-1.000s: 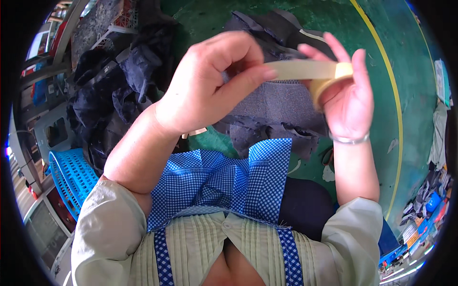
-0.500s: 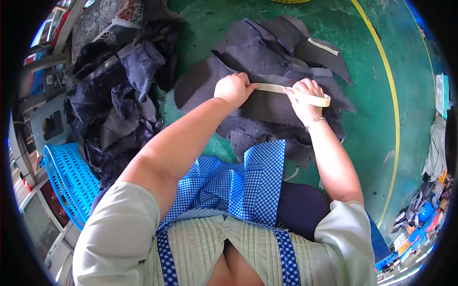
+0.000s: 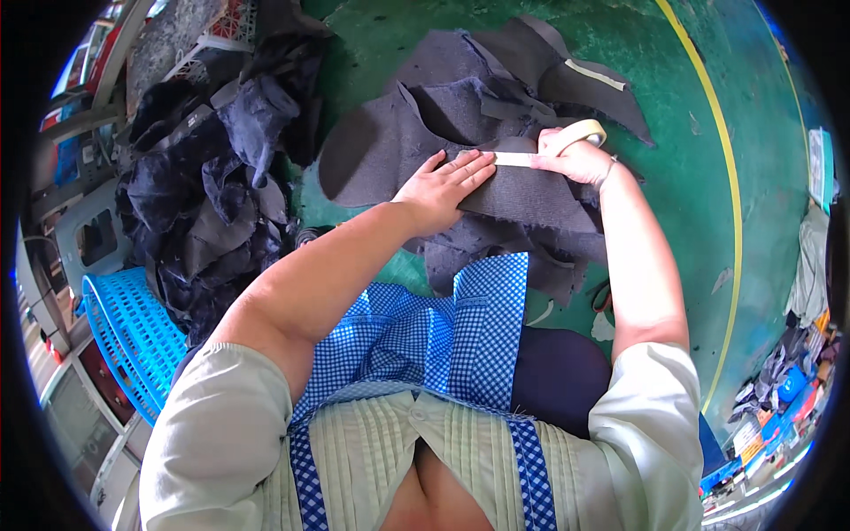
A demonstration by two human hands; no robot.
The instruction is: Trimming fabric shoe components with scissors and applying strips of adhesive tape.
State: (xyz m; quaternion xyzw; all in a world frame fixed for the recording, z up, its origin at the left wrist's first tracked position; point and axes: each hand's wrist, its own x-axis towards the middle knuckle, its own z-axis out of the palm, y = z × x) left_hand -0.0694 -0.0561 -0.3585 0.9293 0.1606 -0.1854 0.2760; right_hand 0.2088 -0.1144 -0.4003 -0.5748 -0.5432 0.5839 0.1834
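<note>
My left hand (image 3: 443, 189) lies flat with its fingers stretched out, pressing the end of a pale strip of tape (image 3: 513, 159) against dark grey fabric. Gripped in my right hand (image 3: 580, 163) is a cream roll of masking tape (image 3: 583, 133), and the strip runs taut between the two hands. Beneath both hands, the dark grey fabric pieces (image 3: 363, 168) lie in a loose, overlapping pile on the green floor. A second short pale strip (image 3: 595, 74) is stuck on a piece at the pile's far right.
A heap of black plush fabric (image 3: 204, 212) stands at the left, beside a blue plastic basket (image 3: 128, 332). A yellow line (image 3: 730, 195) curves along the green floor at the right. Dark handles (image 3: 604, 296), perhaps of scissors, show near my right forearm.
My left hand has gone from pinching the tape's end to lying flat on it. My right hand has shifted slightly right and turned with the roll. The tape has come down onto the fabric.
</note>
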